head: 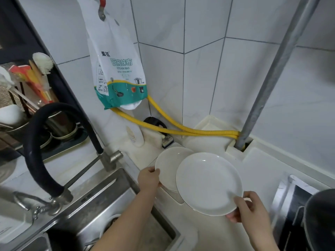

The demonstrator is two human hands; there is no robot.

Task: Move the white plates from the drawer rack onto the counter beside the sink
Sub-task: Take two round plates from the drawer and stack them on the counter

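Counter, pale, beside sink; front plate, right hand pinching its near rim, hiding rear plate's right part; left hand grips rear plate's left edge, fingers beneath unseen

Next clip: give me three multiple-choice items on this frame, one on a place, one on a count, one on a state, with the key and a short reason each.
1. Where is the sink relative to the plates?
A. To their left
B. To their right
C. Behind them

2. How many white plates are in view?
A. One
B. Two
C. Four

3. What is the right hand doing?
A. Hanging idle
B. Turning the faucet
C. Gripping a plate's rim

Key: 1 A, the steel basin lies left of both plates. 2 B, the left plate and the right plate overlap. 3 C, its fingers curl over the right plate's near edge; the left hand holds the other.
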